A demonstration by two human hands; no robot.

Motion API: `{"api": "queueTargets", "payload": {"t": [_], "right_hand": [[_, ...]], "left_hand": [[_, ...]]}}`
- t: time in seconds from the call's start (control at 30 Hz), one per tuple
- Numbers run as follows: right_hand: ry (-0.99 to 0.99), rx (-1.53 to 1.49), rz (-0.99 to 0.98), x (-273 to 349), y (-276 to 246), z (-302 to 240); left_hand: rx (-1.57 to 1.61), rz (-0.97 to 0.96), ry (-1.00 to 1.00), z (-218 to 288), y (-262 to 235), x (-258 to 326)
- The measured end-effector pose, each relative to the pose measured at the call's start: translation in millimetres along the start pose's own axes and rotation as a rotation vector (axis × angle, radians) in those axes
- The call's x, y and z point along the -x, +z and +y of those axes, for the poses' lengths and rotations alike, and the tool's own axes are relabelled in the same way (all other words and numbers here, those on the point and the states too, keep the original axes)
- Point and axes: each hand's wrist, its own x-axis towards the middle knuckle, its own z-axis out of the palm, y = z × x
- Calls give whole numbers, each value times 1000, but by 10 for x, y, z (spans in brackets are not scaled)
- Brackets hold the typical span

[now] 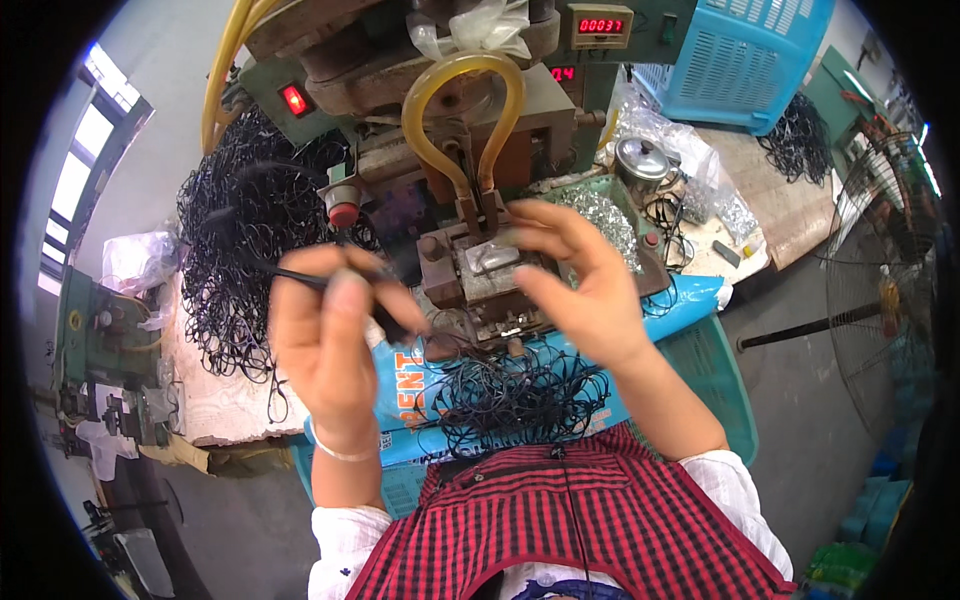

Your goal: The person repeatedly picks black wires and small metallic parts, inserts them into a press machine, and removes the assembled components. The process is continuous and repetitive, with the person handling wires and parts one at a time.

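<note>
Left hand: our left hand (335, 335) is raised in front of the press, fingers and thumb pinched closed around a thin black cord (300, 277) that runs off to the left.
Right hand: our right hand (580, 285) hovers over the metal die block (485, 275), fingers spread loose and curved, gripping nothing we can make out.
Cord pile: a heap of black cord loops (250, 230) lies on the bench to the left, beside the machine.
Lap: more black loops (520, 395) rest on a blue sack (420, 400) just below the die.
Machine: a green press (520, 110) with a yellow hose loop (465, 110) stands behind our hands.
</note>
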Motion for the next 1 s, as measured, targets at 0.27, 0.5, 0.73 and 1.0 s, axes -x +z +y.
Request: {"api": "queueTargets", "payload": {"t": [0.27,0.5,0.73,1.0], "right_hand": [[-270,1257,320,-73,-1003,1102],[-303,1027,435,-152,-1023,1171],[-152,819,456,-86,-893,1006],[-178,796,443,12,-970,956]], "left_hand": [[289,-276,-1097,-253,335,249],[222,-172,-1199,-221,326,229],[351,-364,-1109,-409,139,392],[-941,453,31,-233,-1113,257]]}}
